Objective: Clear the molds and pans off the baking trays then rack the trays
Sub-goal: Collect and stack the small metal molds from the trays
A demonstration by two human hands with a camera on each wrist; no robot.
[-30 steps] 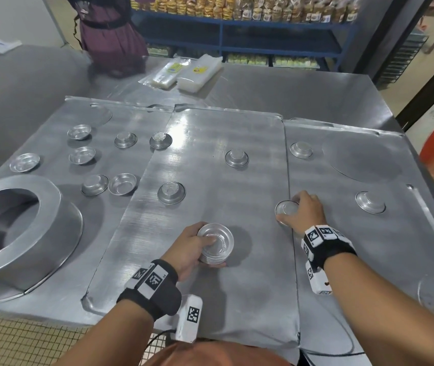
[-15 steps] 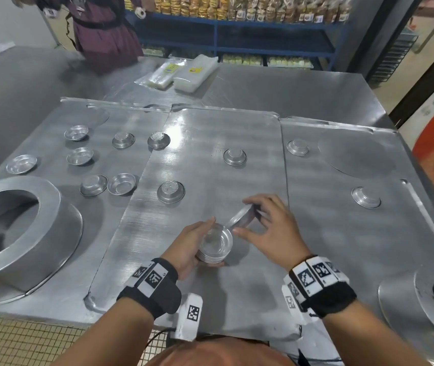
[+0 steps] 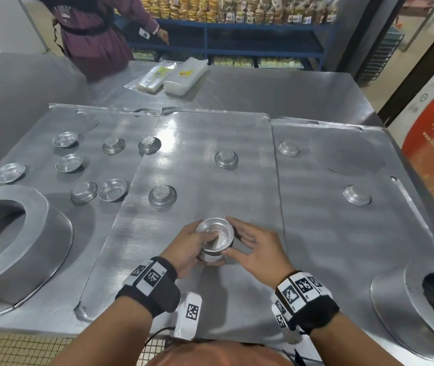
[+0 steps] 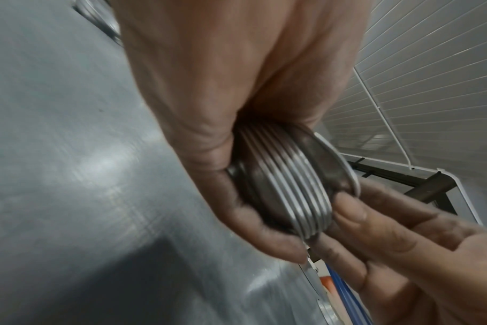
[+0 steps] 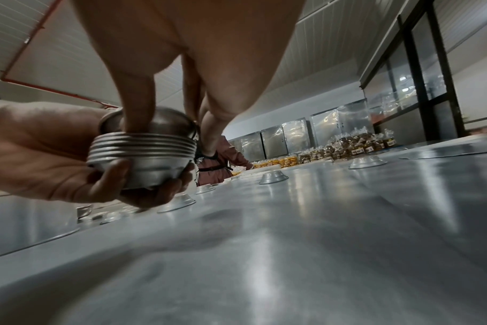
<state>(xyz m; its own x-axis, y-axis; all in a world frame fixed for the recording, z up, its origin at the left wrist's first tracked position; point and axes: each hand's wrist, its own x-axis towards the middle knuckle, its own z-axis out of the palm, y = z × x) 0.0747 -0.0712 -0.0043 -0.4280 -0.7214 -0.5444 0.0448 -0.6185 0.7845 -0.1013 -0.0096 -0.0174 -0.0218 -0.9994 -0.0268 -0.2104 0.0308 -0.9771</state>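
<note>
Left hand (image 3: 184, 245) curls round the stack (image 3: 211, 256), right hand (image 3: 259, 249) pinching the top mold (image 3: 214, 231) by its rim; probably light, stiff and slick, best held by the sides

Stacked molds (image 3: 215, 240): shiny smooth metal. Trays (image 3: 210, 133): brushed, semi-gloss metal. Far packets (image 3: 168, 77): seemingly clear plastic.

Steel table (image 3: 276, 87) — three baking trays (image 3: 210, 188) side by side, plastic packets (image 3: 173, 77) behind

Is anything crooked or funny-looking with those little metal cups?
Yes. The top mold sticks up a bit tilted, not pushed down into the stack the left hand holds. The right hand pinches it.
</note>
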